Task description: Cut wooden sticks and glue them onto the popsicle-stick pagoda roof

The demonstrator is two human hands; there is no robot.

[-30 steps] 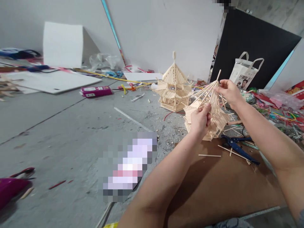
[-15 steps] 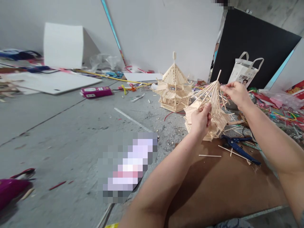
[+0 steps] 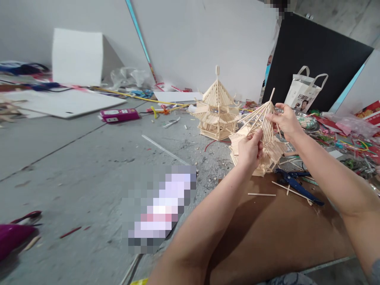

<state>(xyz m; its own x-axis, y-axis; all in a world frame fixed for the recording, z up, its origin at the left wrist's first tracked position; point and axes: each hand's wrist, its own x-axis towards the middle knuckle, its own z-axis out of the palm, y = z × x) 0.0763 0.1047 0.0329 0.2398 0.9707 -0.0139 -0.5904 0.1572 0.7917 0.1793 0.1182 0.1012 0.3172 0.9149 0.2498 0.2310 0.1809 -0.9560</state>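
A half-built pagoda model of thin wooden sticks (image 3: 268, 138) is held up above a brown cardboard sheet (image 3: 267, 233). My left hand (image 3: 249, 149) is closed on its lower left side. My right hand (image 3: 284, 118) pinches a stick near the pointed roof top on the right. A finished stick pagoda (image 3: 217, 107) stands on the grey floor just behind and to the left. Blue pliers (image 3: 295, 183) and loose sticks (image 3: 262, 194) lie on the cardboard below the model.
A pink box (image 3: 119, 114) and white boards (image 3: 65, 102) lie on the grey floor at the left. A white paper bag (image 3: 305, 93) leans on a black panel (image 3: 320, 55). Colourful craft clutter (image 3: 350, 138) fills the right. A magenta object (image 3: 12, 235) sits at the lower left.
My right hand slid out to the right of the roof, then came back in to the sticks near the tip. The left hand and model stayed put.
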